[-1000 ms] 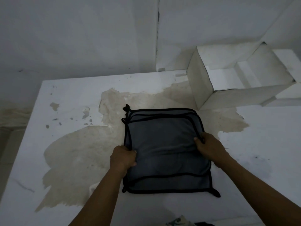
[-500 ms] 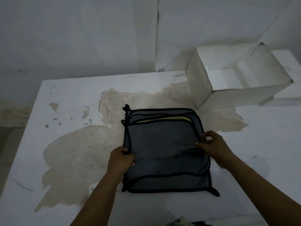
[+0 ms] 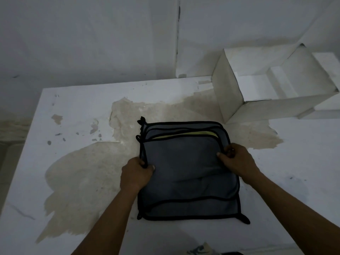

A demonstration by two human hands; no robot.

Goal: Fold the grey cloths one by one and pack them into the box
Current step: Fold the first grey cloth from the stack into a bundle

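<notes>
A stack of grey cloths (image 3: 185, 168) with black edging lies on the white table (image 3: 77, 107), in front of me at the centre. A yellow strip shows under the top cloth's far edge. My left hand (image 3: 135, 174) pinches the top cloth's left edge. On the opposite side, my right hand (image 3: 234, 161) grips the right edge of the same cloth, and the fabric bunches between them. An open white cardboard box (image 3: 228, 92) stands at the back right of the table, empty inside as far as I see.
The table top has a large worn beige patch (image 3: 86, 173) around the cloths. A white wall rises right behind the table and box. A shoe (image 3: 200, 250) shows on the floor below the table's near edge.
Both hands have closed on the top cloth's side edges and lifted it slightly, uncovering a yellow strip at the far edge. The stack itself has stayed in place.
</notes>
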